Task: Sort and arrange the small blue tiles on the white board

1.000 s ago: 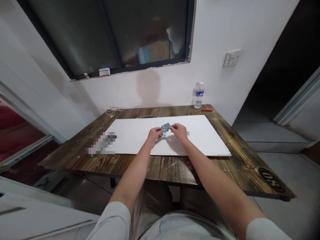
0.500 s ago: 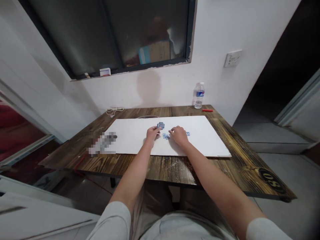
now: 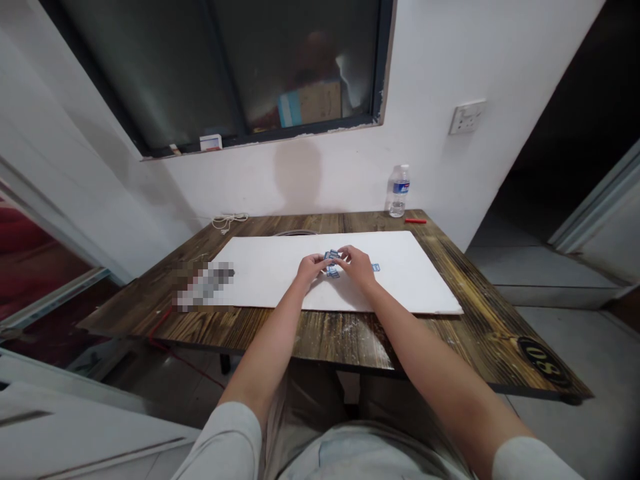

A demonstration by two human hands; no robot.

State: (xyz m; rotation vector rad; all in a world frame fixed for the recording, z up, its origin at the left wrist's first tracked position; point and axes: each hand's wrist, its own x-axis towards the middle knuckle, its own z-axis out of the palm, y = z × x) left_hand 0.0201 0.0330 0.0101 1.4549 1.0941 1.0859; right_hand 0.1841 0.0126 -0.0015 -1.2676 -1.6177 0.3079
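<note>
A small cluster of blue-and-white pieces (image 3: 330, 261) lies near the middle of a white board (image 3: 265, 273), partly hidden by my fingers. My left hand (image 3: 311, 269) presses in from the left and my right hand (image 3: 356, 265) from the right, their fingertips meeting on the cluster. Both seem to pinch pieces, though the exact grip is small and hard to see. One more blue-and-white piece (image 3: 375, 267) lies apart on the board, just beyond my right hand.
The board rests on a dark wooden table (image 3: 320, 337), with a pixelated patch (image 3: 205, 287) at its left end. A water bottle (image 3: 399, 191) and a red stick (image 3: 415, 221) stand near the wall, and a white cable (image 3: 229, 222) lies at the back left.
My hands have come back together over the pieces after being apart half a second ago. The pieces that lay separately near them are now bunched under my fingers.
</note>
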